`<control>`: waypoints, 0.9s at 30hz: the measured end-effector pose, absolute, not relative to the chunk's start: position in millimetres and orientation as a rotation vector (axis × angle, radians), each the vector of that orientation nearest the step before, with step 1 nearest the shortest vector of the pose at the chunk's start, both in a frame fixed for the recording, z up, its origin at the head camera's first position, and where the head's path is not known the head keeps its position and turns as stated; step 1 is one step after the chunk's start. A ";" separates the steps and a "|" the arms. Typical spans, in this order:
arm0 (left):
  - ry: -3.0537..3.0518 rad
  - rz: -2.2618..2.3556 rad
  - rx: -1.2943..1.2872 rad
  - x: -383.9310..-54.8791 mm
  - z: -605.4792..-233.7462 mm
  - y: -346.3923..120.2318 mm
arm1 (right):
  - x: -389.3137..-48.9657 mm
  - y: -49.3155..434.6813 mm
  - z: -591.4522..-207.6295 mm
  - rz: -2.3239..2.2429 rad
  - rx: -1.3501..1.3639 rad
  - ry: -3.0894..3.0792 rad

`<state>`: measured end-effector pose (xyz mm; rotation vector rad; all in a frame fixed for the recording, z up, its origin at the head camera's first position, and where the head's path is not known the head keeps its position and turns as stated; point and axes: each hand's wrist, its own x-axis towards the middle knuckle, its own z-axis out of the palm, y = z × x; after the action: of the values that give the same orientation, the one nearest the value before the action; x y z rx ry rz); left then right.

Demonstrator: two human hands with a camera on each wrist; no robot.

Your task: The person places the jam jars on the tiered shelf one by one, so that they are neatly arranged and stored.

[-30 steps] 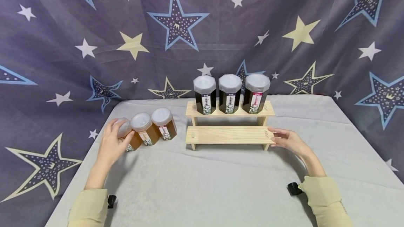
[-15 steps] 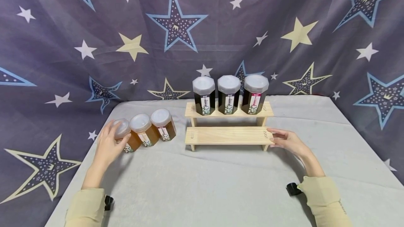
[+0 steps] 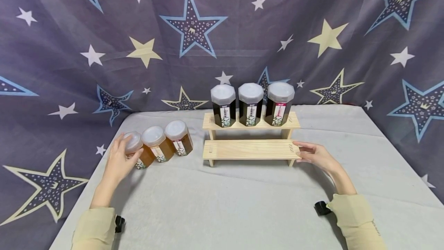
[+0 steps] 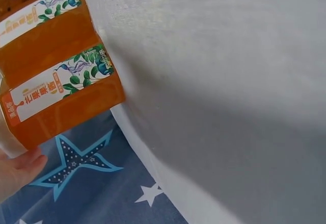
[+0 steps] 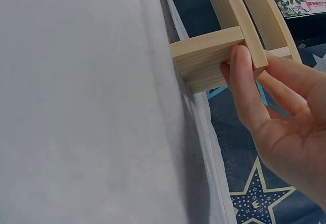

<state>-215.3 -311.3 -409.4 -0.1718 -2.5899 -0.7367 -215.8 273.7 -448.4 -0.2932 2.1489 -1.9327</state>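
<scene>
My left hand (image 3: 119, 157) curls its fingers and thumb round the white lid of an orange jam jar (image 3: 145, 157), the leftmost of three standing in a slanted row. In the left wrist view, this jar (image 4: 66, 89) shows a white label with green leaves, and a fingertip touches its lid. Beside it stand a second amber jar (image 3: 165, 150) and a browner one (image 3: 185, 144). My right hand (image 3: 320, 157) pinches the right end of the lower board of a two-step wooden rack (image 3: 249, 149). In the right wrist view, thumb and fingers hold that board's end (image 5: 254, 51).
Three dark jars with white lids, the left (image 3: 223, 113), middle (image 3: 250, 113) and right (image 3: 278, 112), stand on the rack's upper step. A grey cloth (image 3: 222, 207) covers the table. Behind hangs a purple-grey curtain (image 3: 236, 22) with stars.
The head view has shifted a little. My left hand has edged slightly left, still round the leftmost jar's lid. My right hand keeps its hold on the rack.
</scene>
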 end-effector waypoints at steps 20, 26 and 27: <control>-2.468 -0.823 -0.124 -225.5 -412.7 -312.2 | -216.5 273.8 -449.4 -1.909 -0.290 2.157; -2.486 -0.832 -0.120 -224.4 -410.9 -312.1 | -216.3 273.9 -449.1 -1.905 -0.291 2.163; -2.489 -0.835 -0.120 -224.5 -410.9 -312.2 | -216.2 274.2 -449.2 -1.907 -0.291 2.162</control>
<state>-224.5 -312.2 -410.9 -0.1195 -2.4890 -0.8347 -216.2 274.2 -449.2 -0.2909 2.1617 -1.9075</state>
